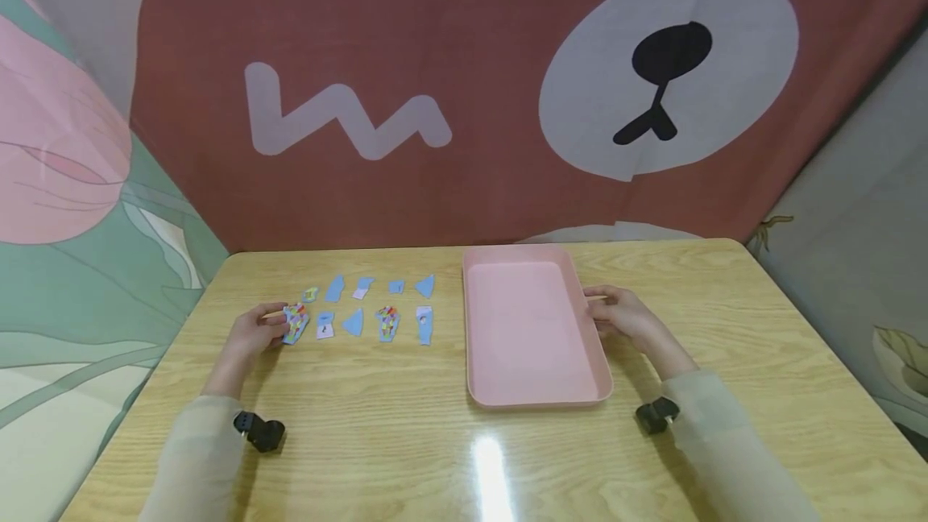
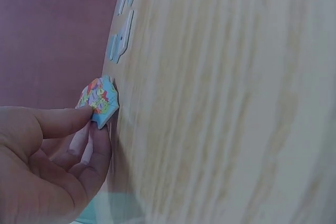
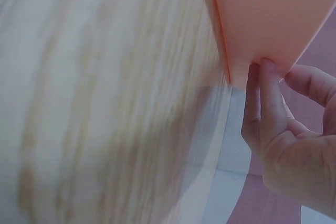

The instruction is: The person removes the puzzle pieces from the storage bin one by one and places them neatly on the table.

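In the head view my left hand (image 1: 254, 333) is at the left end of two rows of small flat pieces. Thumb and fingers pinch a blue piece with a multicoloured pattern (image 2: 100, 99), its lower edge close to the tabletop in the left wrist view. Next to it lie a white-and-blue piece (image 1: 325, 325) and a small yellow-green one (image 1: 310, 294). On the other side, my right hand (image 1: 623, 314) rests its fingertips against the outer right wall of a pink tray (image 1: 538, 329). The right wrist view shows straight fingers (image 3: 270, 95) on that wall.
Several more pieces lie flat on the wooden table (image 1: 362, 425), among them a patterned piece (image 1: 387, 324), a blue triangle (image 1: 424, 286) and a blue-and-white strip (image 1: 424, 325). A brown printed curtain (image 1: 493, 184) hangs behind the table's far edge.
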`<action>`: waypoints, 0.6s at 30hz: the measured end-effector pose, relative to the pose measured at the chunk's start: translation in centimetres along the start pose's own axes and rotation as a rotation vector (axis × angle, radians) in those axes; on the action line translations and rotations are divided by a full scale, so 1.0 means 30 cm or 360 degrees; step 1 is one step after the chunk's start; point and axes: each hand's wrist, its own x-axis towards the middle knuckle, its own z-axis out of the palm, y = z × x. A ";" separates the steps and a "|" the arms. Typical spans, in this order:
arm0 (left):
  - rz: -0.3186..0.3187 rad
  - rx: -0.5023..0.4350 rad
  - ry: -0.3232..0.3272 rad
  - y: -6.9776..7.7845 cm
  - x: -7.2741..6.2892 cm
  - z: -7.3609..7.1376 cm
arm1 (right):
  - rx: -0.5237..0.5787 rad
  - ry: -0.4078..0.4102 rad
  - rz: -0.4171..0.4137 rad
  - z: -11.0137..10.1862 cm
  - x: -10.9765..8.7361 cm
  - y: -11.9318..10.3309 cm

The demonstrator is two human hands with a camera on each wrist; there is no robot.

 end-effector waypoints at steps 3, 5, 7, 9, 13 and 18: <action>-0.0002 -0.0020 -0.0007 -0.001 0.002 -0.002 | 0.0010 -0.0005 -0.0007 0.001 -0.002 -0.004; 0.0012 -0.0034 -0.0011 -0.001 0.003 -0.001 | 0.0013 -0.0010 -0.0013 0.001 -0.004 -0.005; 0.0014 -0.0030 -0.0022 0.001 0.000 -0.001 | 0.0013 -0.0012 -0.0015 0.001 -0.007 -0.006; 0.0019 -0.0022 -0.0031 0.000 -0.002 -0.002 | 0.0013 -0.0007 -0.0009 0.002 -0.006 -0.005; 0.0013 -0.0002 -0.0033 -0.003 0.000 -0.004 | 0.0018 0.0004 0.0006 0.002 -0.002 -0.005; 0.0004 0.0004 -0.0002 -0.007 0.008 -0.005 | -0.0006 0.0013 0.0014 0.002 -0.001 -0.005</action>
